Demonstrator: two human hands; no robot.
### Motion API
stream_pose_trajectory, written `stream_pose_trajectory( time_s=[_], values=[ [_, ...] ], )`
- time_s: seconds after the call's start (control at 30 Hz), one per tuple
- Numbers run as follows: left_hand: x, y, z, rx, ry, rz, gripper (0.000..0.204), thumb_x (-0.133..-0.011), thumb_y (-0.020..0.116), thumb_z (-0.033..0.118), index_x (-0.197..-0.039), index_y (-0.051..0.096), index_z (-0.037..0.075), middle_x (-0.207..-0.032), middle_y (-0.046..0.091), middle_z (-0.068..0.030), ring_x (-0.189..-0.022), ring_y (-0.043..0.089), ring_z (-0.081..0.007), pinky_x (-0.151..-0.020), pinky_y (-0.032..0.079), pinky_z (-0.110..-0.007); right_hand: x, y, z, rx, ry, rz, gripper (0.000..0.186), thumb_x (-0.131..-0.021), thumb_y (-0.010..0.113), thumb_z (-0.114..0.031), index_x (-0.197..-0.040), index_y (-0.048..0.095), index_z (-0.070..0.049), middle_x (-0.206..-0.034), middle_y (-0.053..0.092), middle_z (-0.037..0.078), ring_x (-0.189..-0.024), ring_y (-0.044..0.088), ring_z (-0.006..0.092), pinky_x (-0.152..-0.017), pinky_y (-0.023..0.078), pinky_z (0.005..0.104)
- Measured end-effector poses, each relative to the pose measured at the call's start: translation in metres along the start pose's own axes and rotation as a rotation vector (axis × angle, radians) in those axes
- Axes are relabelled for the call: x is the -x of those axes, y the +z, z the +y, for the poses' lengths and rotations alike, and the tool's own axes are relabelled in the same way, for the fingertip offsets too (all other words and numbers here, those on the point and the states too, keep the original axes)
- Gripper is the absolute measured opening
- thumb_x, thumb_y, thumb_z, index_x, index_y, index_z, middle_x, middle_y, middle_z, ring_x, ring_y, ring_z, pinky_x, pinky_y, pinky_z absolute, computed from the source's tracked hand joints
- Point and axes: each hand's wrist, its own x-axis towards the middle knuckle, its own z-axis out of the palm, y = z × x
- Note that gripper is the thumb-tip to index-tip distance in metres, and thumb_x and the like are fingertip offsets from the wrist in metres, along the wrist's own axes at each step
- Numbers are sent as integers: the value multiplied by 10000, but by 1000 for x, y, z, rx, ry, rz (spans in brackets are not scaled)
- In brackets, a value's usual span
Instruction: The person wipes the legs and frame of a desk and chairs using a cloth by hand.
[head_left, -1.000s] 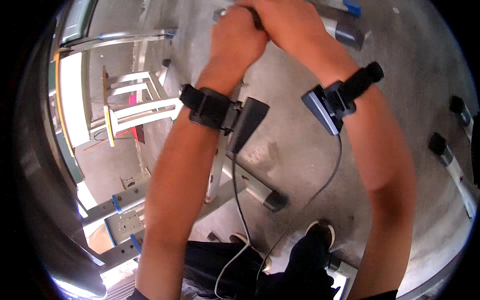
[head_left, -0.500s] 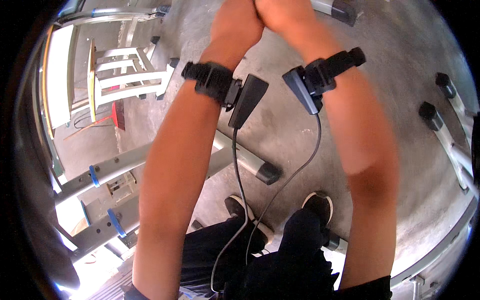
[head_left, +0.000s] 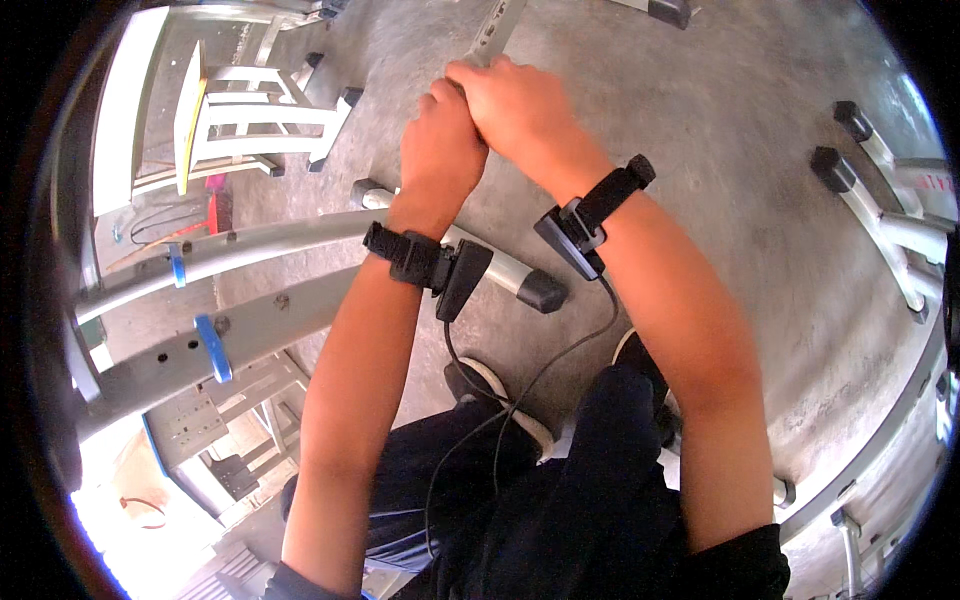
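Observation:
Both of my hands are closed together at the top middle, the right one just above and beside the left. From them a grey metal bar with holes (head_left: 496, 32) runs up to the top edge of the picture. My right hand (head_left: 518, 104) is wrapped round the bar's near end. My left hand (head_left: 440, 145) is curled close against it, apparently on the same bar; its fingertips are hidden. Each wrist wears a black strap with a small wedge-shaped device (head_left: 465, 280), and cables run down from the devices toward my body.
Grey metal rails with blue clips (head_left: 212, 348) cross the left side. A metal foot with a black cap (head_left: 541, 291) stands on the concrete floor (head_left: 720, 120) below my hands. White stools (head_left: 265, 120) and a red broom head (head_left: 219, 213) are at left. Black-capped legs (head_left: 833, 168) stand at right.
My hands have come down from the top edge, closer to me, and the bar now shows beyond them. The surroundings have shifted a little in the picture.

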Motion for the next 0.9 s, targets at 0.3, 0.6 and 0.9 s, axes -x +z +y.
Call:
stream_pose_trajectory(
  time_s=[0.3, 0.6, 0.9],
  values=[
    [73, -12, -34, -243, 113, -136, 362, -830, 574, 34, -1142, 419, -64, -1046, 562, -238, -966, 622, -405, -768, 561, -437, 49, -12, -54, -25, -20, -297, 204, -931, 499, -220, -1089, 619, -175, -915, 695, 134, -878, 675, 345, -731, 537, 450],
    [109, -52, -55, -225, 404, -267, 120, -820, 574, 16, -913, 619, -44, -872, 652, -248, -800, 664, -404, -676, 554, -473, 66, -5, -81, -111, -72, -547, 228, -889, 561, -242, -1099, 624, -179, -1021, 692, 132, -987, 652, 362, -819, 521, 475],
    [121, -57, -59, -192, 472, -171, 116, -799, 585, 14, -872, 669, 44, -824, 678, -179, -807, 678, -367, -677, 559, -434, 67, -23, -97, 25, -60, -630, 281, -891, 567, -227, -1169, 608, -215, -1054, 682, 136, -1008, 639, 363, -835, 504, 461]
  ],
)
